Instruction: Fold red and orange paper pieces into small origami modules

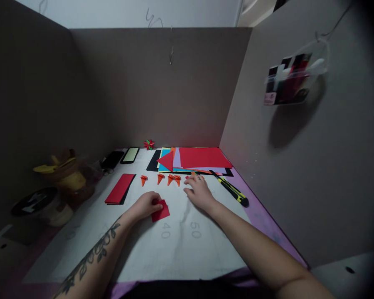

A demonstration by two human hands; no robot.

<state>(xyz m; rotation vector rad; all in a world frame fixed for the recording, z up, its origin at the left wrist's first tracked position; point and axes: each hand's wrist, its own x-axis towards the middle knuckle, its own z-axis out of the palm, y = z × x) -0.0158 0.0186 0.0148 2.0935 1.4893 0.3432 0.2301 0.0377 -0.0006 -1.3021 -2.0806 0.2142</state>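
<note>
Near the middle of the white sheet, my left hand (148,204) pinches a small red paper square (161,211) by its upper left part. Farther right, my right hand (200,192) reaches over the sheet with fingers apart, close to small red and orange paper pieces that it partly covers. Several folded orange paper pieces (161,178) stand in a row between the hands and the paper stack. Whether the right fingertips touch a piece is too small to tell.
Coloured sheets (202,158) lie at the back, with a yellow-black cutter (232,191) to the right. Red strips (121,189), two phones (130,155) and a paper star (148,144) are left of them. Containers (70,180) stand far left; walls enclose the table.
</note>
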